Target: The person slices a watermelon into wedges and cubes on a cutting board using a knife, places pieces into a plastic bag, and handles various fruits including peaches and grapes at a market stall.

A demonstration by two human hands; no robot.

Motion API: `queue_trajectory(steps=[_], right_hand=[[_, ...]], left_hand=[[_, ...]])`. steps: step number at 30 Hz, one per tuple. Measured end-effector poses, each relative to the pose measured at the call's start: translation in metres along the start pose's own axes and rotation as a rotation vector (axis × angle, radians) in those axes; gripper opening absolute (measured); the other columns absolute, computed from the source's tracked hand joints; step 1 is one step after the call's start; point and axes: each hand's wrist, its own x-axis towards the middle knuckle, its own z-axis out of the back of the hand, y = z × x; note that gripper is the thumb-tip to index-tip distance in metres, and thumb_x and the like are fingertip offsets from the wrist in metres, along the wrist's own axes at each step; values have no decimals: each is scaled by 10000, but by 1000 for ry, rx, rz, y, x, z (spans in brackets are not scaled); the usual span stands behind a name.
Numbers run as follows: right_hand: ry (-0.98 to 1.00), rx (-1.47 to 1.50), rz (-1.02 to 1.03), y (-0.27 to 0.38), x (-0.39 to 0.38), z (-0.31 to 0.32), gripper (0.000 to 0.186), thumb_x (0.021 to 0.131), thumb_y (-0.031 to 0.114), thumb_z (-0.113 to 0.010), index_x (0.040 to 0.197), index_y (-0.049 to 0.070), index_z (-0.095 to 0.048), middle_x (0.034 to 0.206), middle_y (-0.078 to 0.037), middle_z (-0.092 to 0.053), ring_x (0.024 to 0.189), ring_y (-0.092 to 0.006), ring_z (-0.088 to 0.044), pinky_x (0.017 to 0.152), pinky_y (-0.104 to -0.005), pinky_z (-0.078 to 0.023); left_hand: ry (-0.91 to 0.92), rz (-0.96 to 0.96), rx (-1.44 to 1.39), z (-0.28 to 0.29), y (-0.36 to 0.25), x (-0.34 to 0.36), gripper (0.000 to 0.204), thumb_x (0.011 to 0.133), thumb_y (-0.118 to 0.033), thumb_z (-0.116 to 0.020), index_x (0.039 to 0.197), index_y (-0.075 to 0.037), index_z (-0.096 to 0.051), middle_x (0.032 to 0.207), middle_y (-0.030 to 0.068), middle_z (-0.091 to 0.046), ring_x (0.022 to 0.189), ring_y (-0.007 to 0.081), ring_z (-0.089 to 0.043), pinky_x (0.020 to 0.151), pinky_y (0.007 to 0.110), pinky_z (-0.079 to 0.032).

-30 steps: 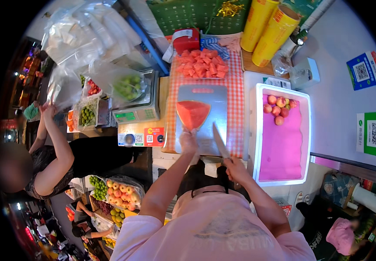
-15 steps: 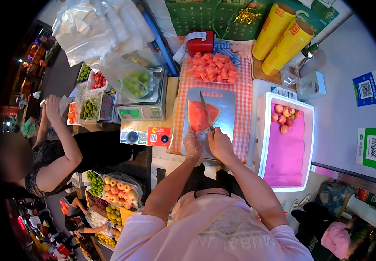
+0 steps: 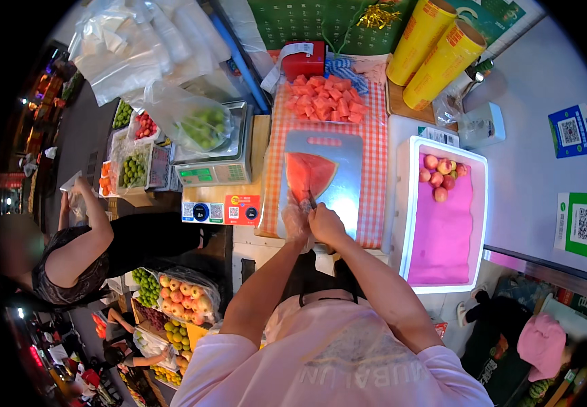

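Observation:
A wedge of red watermelon (image 3: 312, 171) lies on the grey cutting board (image 3: 351, 146), its rind along the right edge. My left hand (image 3: 296, 222), in a clear plastic glove, holds the near end of the wedge. Close against it, my right hand (image 3: 326, 225) is wrapped round the handle of a knife (image 3: 306, 203). Only a little of the blade shows by the fruit's near tip; the rest is hidden. Beyond the board, a heap of watermelon cubes (image 3: 327, 100) sits on the red-checked cloth (image 3: 376, 139).
A scale (image 3: 213, 169) with bagged green fruit (image 3: 204, 127) stands at left, below hanging plastic bags (image 3: 141, 47). On the right are a white foam box (image 3: 408, 224) holding several peaches (image 3: 441, 178) and two yellow film rolls (image 3: 446, 64). Another person (image 3: 80, 251) stands at left.
My right hand has drawn the knife back toward me and left, beside my left hand. The blade no longer lies across the wedge. The whole view has shifted slightly.

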Motion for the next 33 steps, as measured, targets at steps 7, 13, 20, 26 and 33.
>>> queue_trajectory(steps=[7, 13, 20, 26, 33], right_hand=[[110, -59, 10, -31, -75, 19, 386, 992, 328, -468, 1071, -41, -550, 896, -308, -664, 874, -486, -649, 798, -576, -507], [-76, 42, 13, -3, -49, 71, 374, 996, 332, -482, 1027, -31, -568, 866, -291, -669, 848, -471, -661, 761, -571, -517], [40, 82, 11, -37, -18, 12, 401, 981, 336, -466, 1033, -48, -571, 891, -310, -665, 881, -462, -663, 777, -555, -519], [149, 156, -58, -71, -97, 55, 386, 979, 343, -487, 991, -34, -571, 843, -284, -657, 819, -472, -643, 738, -530, -502], [-95, 448, -40, -73, -4, 57, 405, 989, 380, -488, 999, -18, -563, 752, -210, -627, 628, -368, -633, 613, -467, -488]], left_hand=[[-119, -133, -268, -14, 26, 3, 519, 979, 10, -499, 1470, 66, -342, 1084, 128, -668, 945, 156, -604, 821, 281, -485], [-150, -139, -277, -13, 29, 1, 564, 945, 1, -553, 1470, 67, -356, 914, 156, -687, 783, 159, -624, 700, 306, -503], [-38, -192, -490, -15, 37, 6, 570, 968, 44, -484, 1509, 21, -310, 1110, 23, -620, 842, 129, -578, 713, 265, -473], [-44, -165, -181, -2, 22, -3, 535, 984, 11, -459, 1504, -6, -335, 977, 20, -633, 786, 106, -580, 697, 257, -482], [24, -15, -584, -11, 36, 9, 507, 994, -39, -487, 1484, -6, -362, 873, 29, -632, 648, 72, -573, 575, 253, -503]])
